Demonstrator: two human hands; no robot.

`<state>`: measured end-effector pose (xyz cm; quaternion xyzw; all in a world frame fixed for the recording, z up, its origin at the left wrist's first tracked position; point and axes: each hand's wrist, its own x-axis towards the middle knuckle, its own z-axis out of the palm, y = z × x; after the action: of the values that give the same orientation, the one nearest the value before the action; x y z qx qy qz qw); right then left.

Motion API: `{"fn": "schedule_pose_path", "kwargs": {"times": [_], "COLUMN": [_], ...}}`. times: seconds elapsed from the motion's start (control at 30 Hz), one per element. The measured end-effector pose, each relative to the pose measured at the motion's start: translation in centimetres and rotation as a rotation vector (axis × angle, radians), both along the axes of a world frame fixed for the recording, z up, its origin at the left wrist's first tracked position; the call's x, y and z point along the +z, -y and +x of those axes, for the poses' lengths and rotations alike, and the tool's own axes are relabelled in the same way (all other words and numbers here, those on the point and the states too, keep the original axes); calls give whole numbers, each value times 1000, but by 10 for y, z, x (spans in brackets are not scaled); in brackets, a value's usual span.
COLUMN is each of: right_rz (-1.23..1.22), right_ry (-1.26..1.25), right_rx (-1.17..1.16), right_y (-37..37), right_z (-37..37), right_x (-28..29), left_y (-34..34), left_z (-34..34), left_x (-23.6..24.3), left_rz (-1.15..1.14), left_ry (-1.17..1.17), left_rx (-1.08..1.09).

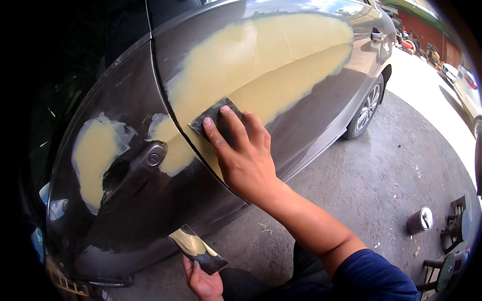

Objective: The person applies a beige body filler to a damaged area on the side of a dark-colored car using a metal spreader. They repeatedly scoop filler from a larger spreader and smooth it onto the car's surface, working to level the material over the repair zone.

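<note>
My right hand [247, 153] presses a thin dark putty spreader [215, 111] flat on the car's side, fingers spread over its back. The spreader rests at the lower left of a large, smooth patch of yellowish filler [271, 55] on the rear door, beside the seam to the front door. Lower down, my left hand [205, 284] grips a dark mixing plate [211, 262] by its edge; a dab of yellowish putty [188, 242] lies on it. On the grey-brown front door [135, 205], smaller filler patches [95, 163] flank the door handle [151, 157].
An open can [419, 221] stands on the concrete floor [346, 180] at the right, close to low stools [456, 227]. Behind the rear door are the rear wheel [368, 110] and another door handle [376, 35]. A white vehicle [467, 89] stands farther off.
</note>
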<state>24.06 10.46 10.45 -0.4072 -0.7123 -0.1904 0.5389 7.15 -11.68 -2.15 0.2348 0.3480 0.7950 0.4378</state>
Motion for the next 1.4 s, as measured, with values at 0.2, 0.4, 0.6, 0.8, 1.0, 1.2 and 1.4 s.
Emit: {"fn": "schedule_pose_path", "kwargs": {"times": [0.2, 0.4, 0.6, 0.8, 1.0, 1.2, 1.4], "right_rz": [-43, -31, -29, -67, -154, -94, -130], "right_ry": [22, -32, -27, 31, 53, -41, 29], "right_rx": [-10, 15, 20, -2, 11, 42, 1], "right_y": [1, 4, -11, -18, 0, -11, -12], "right_z": [4, 23, 33, 33, 41, 52, 45], "right_x": [-16, -8, 5, -7, -19, 3, -3], "left_y": [-4, -5, -6, -8, -9, -13, -11], "left_z": [2, 3, 6, 9, 12, 17, 17], "left_x": [-2, 0, 0, 3, 5, 9, 6], "left_rz": [-7, 11, 7, 5, 4, 10, -7], "left_ry": [1, -39, -28, -35, -46, -53, -53], "left_rx": [-23, -40, -45, -48, -58, -80, -45]}}
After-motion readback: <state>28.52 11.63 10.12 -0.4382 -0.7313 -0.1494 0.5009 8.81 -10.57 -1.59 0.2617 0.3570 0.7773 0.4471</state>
